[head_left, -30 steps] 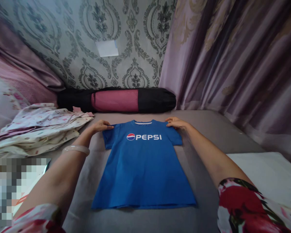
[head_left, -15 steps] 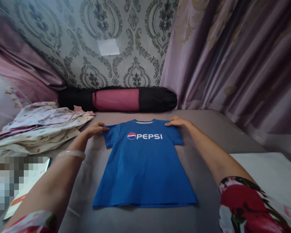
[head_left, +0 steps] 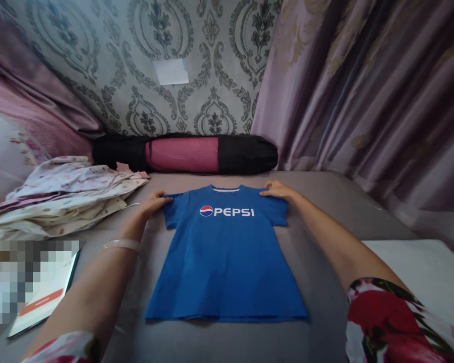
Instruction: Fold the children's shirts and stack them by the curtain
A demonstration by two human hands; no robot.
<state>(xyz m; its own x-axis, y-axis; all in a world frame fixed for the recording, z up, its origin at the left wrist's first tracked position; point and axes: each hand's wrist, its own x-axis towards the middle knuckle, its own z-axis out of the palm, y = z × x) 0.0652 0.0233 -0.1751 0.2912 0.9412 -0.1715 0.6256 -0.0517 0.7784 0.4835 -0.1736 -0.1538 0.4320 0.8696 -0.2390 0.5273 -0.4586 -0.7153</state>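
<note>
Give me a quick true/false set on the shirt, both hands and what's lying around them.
1. The blue T-shirt lies flat, print side up. True.
2. The left hand is at the shirt's bottom hem. False: it is at the left shoulder and sleeve.
3. The right hand touches the shirt's right shoulder. True.
4. The rolled mat bag lies on top of the shirt. False: it lies beyond the collar, against the wall.
5. The floral fabric pile lies left of the shirt. True.
</note>
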